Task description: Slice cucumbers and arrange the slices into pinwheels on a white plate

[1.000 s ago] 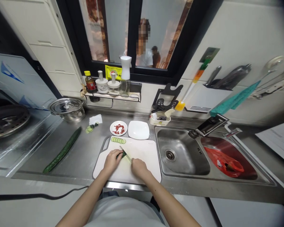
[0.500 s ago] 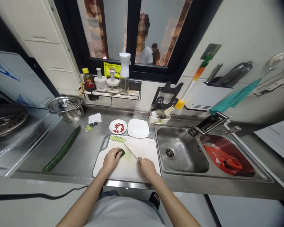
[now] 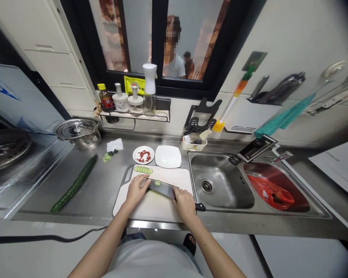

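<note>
My right hand (image 3: pixel 184 202) is closed around a kitchen knife (image 3: pixel 166 189), whose black handle end sticks out past the palm. The broad blade is tilted with its flat side facing up, and one cucumber slice (image 3: pixel 157 183) lies on it. At the blade's tip, my left hand (image 3: pixel 137 190) has its fingers curled over a short cucumber piece, now almost wholly hidden by the hand and blade. Beneath both hands is the white cutting board (image 3: pixel 174 174). A row of overlapping cucumber slices (image 3: pixel 143 170) lies along its far left edge.
Behind the board stand a small plate with red chopped bits (image 3: pixel 136 158) and a square white plate (image 3: pixel 168 156). A whole cucumber (image 3: pixel 74 185) and cucumber scraps (image 3: pixel 107 157) lie left, near a lidded pot (image 3: pixel 89 139). The sink (image 3: pixel 226 193) adjoins the right side.
The knife has turned from edge-on to showing its broad side, with a slice now on it. My left fingers have shifted up to the blade's tip, and the cucumber piece has become hidden.
</note>
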`<action>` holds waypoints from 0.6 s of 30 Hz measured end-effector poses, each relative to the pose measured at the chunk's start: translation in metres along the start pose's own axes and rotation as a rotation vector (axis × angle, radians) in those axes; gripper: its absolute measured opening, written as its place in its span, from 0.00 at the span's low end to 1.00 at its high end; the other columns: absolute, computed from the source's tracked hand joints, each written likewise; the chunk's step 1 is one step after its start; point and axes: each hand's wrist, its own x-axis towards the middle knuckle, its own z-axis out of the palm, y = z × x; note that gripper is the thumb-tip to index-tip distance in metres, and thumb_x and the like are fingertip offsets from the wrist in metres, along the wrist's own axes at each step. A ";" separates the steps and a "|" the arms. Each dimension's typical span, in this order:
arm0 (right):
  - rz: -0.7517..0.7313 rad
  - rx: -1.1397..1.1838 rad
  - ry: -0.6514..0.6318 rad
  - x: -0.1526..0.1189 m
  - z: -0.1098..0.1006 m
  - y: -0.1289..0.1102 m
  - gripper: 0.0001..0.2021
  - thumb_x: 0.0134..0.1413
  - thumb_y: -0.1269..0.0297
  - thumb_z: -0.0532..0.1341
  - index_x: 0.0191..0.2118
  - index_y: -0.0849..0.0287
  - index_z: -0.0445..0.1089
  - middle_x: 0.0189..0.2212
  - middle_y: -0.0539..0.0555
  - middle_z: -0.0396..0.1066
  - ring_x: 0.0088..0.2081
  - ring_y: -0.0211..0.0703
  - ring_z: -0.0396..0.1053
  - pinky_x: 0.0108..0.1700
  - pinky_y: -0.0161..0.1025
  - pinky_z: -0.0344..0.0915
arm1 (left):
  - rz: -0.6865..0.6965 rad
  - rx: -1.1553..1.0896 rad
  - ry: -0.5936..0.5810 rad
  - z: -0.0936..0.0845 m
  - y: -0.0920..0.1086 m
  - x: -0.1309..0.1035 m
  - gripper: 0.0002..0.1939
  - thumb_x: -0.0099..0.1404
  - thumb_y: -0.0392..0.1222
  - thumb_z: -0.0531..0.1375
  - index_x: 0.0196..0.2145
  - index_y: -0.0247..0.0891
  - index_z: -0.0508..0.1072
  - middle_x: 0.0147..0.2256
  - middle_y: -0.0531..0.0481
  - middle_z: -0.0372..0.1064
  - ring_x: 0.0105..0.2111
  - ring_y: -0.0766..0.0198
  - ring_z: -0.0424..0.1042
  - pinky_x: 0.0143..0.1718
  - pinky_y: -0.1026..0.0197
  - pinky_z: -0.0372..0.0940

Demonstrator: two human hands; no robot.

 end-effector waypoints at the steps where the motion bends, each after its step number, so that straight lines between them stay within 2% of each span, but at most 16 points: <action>1: -0.006 -0.001 0.016 -0.001 0.000 0.000 0.19 0.59 0.70 0.54 0.56 0.60 0.63 0.43 0.60 0.72 0.45 0.50 0.67 0.44 0.41 0.58 | 0.042 0.018 -0.029 0.000 0.003 0.002 0.17 0.64 0.52 0.57 0.44 0.41 0.76 0.45 0.45 0.73 0.48 0.55 0.69 0.52 0.51 0.63; 4: -0.039 -0.008 0.070 -0.005 0.000 0.001 0.20 0.58 0.70 0.55 0.57 0.60 0.63 0.41 0.60 0.72 0.44 0.50 0.67 0.44 0.41 0.58 | 0.117 0.066 -0.123 0.002 0.012 0.005 0.17 0.62 0.53 0.59 0.45 0.43 0.76 0.47 0.45 0.71 0.50 0.54 0.67 0.54 0.48 0.61; 10: -0.067 -0.040 0.181 -0.014 0.003 0.005 0.19 0.56 0.70 0.58 0.54 0.58 0.65 0.38 0.57 0.73 0.41 0.47 0.68 0.42 0.40 0.57 | 0.134 0.066 -0.232 0.006 0.025 0.008 0.13 0.62 0.50 0.60 0.40 0.43 0.77 0.45 0.46 0.71 0.48 0.55 0.67 0.53 0.50 0.60; 15: -0.034 -0.045 0.137 -0.021 0.010 0.012 0.19 0.56 0.71 0.57 0.54 0.58 0.65 0.39 0.58 0.74 0.42 0.48 0.69 0.42 0.40 0.58 | 0.129 0.002 -0.259 0.010 0.032 0.006 0.05 0.59 0.43 0.62 0.33 0.41 0.75 0.38 0.49 0.73 0.43 0.58 0.69 0.47 0.56 0.61; 18: 0.007 -0.032 0.085 -0.024 0.017 0.020 0.19 0.56 0.71 0.56 0.54 0.58 0.65 0.41 0.58 0.74 0.43 0.48 0.69 0.42 0.39 0.58 | 0.004 0.010 -0.231 0.011 0.033 0.007 0.04 0.59 0.41 0.61 0.30 0.40 0.74 0.31 0.52 0.72 0.35 0.62 0.69 0.39 0.61 0.61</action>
